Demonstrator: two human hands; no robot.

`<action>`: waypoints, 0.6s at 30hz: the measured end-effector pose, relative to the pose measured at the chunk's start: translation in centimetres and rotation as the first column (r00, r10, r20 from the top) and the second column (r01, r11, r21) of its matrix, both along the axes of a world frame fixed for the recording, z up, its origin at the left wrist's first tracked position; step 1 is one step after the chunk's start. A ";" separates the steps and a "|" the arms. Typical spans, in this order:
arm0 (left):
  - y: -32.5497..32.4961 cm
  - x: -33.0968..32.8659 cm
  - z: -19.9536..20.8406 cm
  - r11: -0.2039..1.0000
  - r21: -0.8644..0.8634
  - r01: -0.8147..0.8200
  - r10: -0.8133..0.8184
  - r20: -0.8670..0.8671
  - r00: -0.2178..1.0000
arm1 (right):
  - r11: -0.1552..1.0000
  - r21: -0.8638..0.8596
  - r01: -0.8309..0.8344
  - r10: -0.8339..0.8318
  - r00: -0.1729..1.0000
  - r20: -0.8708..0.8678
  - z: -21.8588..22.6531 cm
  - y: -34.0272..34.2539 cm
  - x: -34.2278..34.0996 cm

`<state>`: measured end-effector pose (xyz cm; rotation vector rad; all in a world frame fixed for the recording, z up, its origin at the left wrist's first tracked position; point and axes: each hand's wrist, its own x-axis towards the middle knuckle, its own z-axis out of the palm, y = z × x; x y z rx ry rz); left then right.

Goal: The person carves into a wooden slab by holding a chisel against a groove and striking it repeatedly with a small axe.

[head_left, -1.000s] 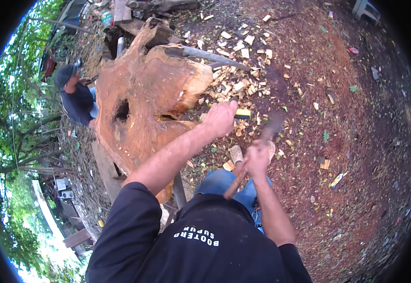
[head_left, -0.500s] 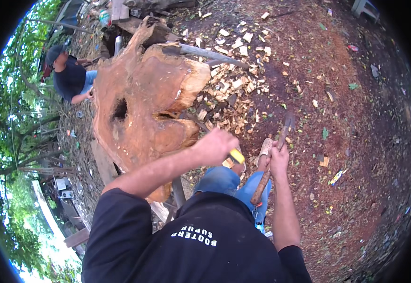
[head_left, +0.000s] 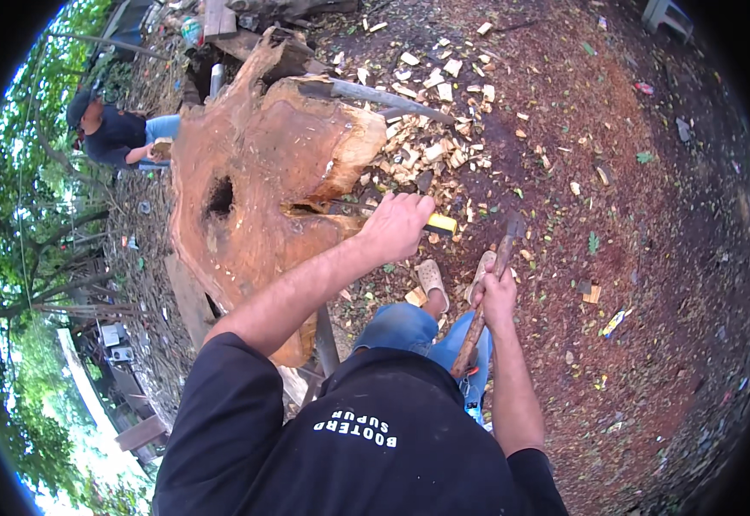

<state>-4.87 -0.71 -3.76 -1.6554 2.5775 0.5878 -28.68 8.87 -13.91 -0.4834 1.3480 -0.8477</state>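
My left hand [head_left: 398, 225] is closed round a chisel, whose yellow handle end [head_left: 441, 224] sticks out to the right. Its dark metal shaft points left into the notch of a big orange-brown wood slab [head_left: 263, 163]; whether the tip touches the wood I cannot tell. Closer to my legs, my right hand [head_left: 497, 297] grips the rough wooden handle of a hammer [head_left: 481, 331]. The hammer's dark head is beyond that hand, pointing away from me, to the right of the chisel and apart from it. A dark hole shows in the slab left of the notch.
Pale wood chips [head_left: 431, 150] are scattered over the brown ground beyond the slab's right edge. A grey pole [head_left: 388, 99] leans by the slab's far side. At left another person [head_left: 117, 133] holds a piece of wood beside the slab. My feet in light clogs [head_left: 431, 279] stand below the chisel.
My left hand has moved away from me with the chisel, its shaft now at the notch. The hammer has shifted slightly left and nearer. The other person has shifted left.
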 end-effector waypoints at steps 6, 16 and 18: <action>-1.6 0.1 -0.4 0.995 0.024 -0.098 0.099 -0.017 0.995 | 0.999 0.020 0.051 -0.051 0.998 0.036 1.6 -0.5 0.0; -2.7 0.7 -0.7 0.994 -0.032 -0.100 0.099 -0.025 0.995 | 0.918 -0.322 -0.230 0.124 0.940 -0.317 3.8 -0.6 5.0; -2.3 1.1 -0.6 0.990 -0.015 -0.139 0.138 -0.049 0.989 | 0.991 -0.119 -0.054 0.039 0.992 -0.123 3.6 -0.6 4.3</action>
